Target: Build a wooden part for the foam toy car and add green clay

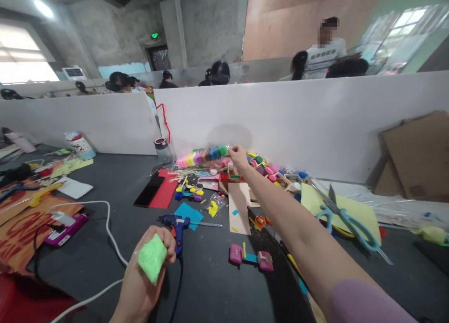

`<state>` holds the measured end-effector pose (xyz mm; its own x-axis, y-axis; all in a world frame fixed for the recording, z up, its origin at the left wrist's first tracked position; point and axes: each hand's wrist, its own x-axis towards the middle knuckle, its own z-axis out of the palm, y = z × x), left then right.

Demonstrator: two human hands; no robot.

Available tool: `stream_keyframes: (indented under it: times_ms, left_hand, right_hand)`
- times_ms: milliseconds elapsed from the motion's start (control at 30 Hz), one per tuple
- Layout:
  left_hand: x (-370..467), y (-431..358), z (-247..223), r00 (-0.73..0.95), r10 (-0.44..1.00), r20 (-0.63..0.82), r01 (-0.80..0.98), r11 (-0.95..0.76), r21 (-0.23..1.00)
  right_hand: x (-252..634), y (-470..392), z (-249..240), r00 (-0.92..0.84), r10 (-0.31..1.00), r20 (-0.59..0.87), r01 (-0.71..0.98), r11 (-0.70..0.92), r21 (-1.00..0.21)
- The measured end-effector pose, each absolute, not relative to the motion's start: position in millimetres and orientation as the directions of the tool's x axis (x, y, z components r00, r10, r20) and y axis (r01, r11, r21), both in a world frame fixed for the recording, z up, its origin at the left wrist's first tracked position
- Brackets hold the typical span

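Observation:
My left hand [145, 262] is curled round a bright green pack of modelling clay [153, 258], low at the left front. At the back of the table, my right hand [239, 157] pinches the clear plastic end of a row of coloured clay packs [201, 156], just beside its green one. Beyond my left hand lies a blue glue gun [178, 227], across a blue sheet. Between my arms sits a small piece with two purple clay ends [265, 260] joined by a blue strip and a yellow stick.
A phone [149, 190] rests on red paper left of the small coloured parts [189, 192]. Big scissors [352, 222] lie on yellow paper at right. A white partition [298, 121] runs behind, with people beyond. A white cable [108, 220] crosses the left side.

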<state>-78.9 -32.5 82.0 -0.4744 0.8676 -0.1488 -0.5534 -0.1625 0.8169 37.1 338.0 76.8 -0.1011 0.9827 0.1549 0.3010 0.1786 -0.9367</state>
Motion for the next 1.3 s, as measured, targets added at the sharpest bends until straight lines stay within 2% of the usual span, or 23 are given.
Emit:
stream_keyframes:
  times_ms: [167, 267, 467, 567, 667, 767, 900, 1033, 1167, 1233, 1300]
  left_hand:
    - [-71.5, -25.5, 80.6, -0.473, 0.862, -0.183, -0.534, -0.116, 0.837]
    - [-59.6, -18.6, 83.7, -0.436, 0.875, -0.212, -0.598, -0.106, 0.795]
    - [-12.0, 9.4, 89.4, -0.369, 0.891, -0.263, -0.717, -0.093, 0.691]
    - [14.8, 18.7, 93.9, -0.334, 0.908, -0.254, -0.741, -0.086, 0.666]
    - [39.6, 18.0, 96.5, -0.288, 0.939, -0.186, -0.739, -0.095, 0.667]
    - [57.1, 11.1, 92.3, -0.175, 0.984, -0.044, -0.694, -0.092, 0.714]
    - [60.8, 7.2, 82.3, 0.074, 0.994, 0.079, -0.518, -0.029, 0.855]
    - [48.9, 15.6, 78.1, 0.156, 0.988, 0.014, -0.197, 0.017, 0.980]
    - [38.2, 24.8, 74.0, 0.200, 0.979, 0.048, 0.220, -0.093, 0.971]
    - [36.0, 26.7, 69.9, 0.206, 0.974, 0.090, 0.332, -0.156, 0.930]
    - [35.4, 26.3, 65.4, 0.216, 0.970, 0.111, 0.353, -0.183, 0.917]
  right_hand:
    - [63.6, 325.9, 87.9, -0.162, 0.979, 0.122, 0.466, 0.185, -0.865]
    - [78.5, 300.9, 105.3, -0.230, 0.961, 0.153, 0.501, 0.251, -0.828]
    - [122.8, 164.2, 132.7, -0.536, 0.810, 0.237, 0.362, 0.475, -0.802]
    - [150.3, 82.8, 128.2, -0.613, 0.749, 0.252, 0.324, 0.529, -0.785]
    - [169.2, 33.4, 110.6, -0.576, 0.762, 0.296, 0.360, 0.562, -0.744]
    - [185.6, 20.0, 89.1, -0.459, 0.773, 0.437, 0.334, 0.606, -0.722]
    - [213.5, 28.4, 64.8, -0.399, 0.590, 0.702, 0.330, 0.806, -0.491]
    - [234.8, 44.6, 42.6, -0.431, 0.463, 0.775, 0.298, 0.883, -0.362]
    - [239.0, 53.6, 27.3, -0.460, 0.484, 0.744, 0.303, 0.873, -0.381]
    - [239.0, 50.7, 24.6, -0.472, 0.542, 0.695, 0.323, 0.840, -0.436]
    - [240.9, 43.9, 24.4, -0.474, 0.603, 0.642, 0.344, 0.798, -0.495]
